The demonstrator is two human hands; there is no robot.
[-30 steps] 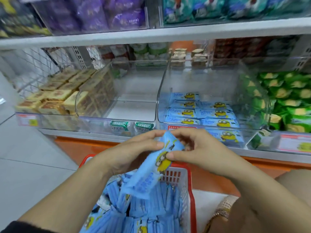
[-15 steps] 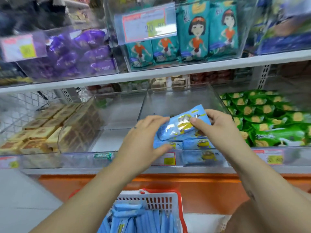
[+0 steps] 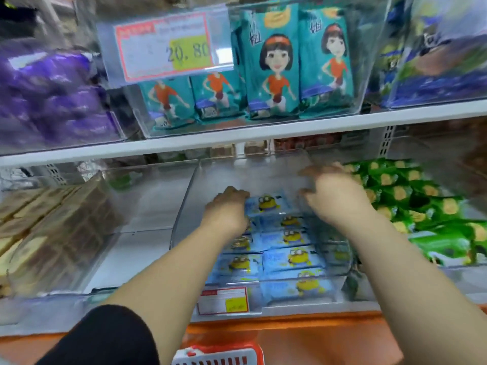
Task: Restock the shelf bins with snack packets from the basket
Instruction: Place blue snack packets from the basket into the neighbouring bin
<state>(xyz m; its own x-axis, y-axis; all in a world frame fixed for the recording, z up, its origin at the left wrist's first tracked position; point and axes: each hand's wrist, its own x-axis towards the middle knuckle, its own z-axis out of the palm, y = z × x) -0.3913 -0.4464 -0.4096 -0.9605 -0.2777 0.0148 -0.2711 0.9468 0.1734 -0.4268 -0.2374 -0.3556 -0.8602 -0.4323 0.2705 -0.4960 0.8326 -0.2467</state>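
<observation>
Both my hands reach into the clear middle bin [image 3: 184,206] on the lower shelf. A blue snack packet [image 3: 267,204] with a yellow cartoon figure lies at the back of the rows of like packets [image 3: 290,259] in that bin. My left hand [image 3: 228,208] is at the packet's left end, fingers curled down over its edge. My right hand [image 3: 334,196] hovers just right of the packet, blurred, with fingers spread and nothing in them. Only the red and white rim of the basket [image 3: 218,354] shows at the bottom edge.
Green packets [image 3: 411,201] fill the bin to the right. Brown boxed snacks [image 3: 52,227] fill the left bin, with a bare clear bin [image 3: 147,206] between. The upper shelf [image 3: 237,138] carries teal packets [image 3: 274,69] and purple bags [image 3: 52,96]. A price tag [image 3: 224,300] fronts the bin.
The blue packet went from mid-air over the basket into the bin and now lies flat. My right hand has let go of it and lifted off to the right.
</observation>
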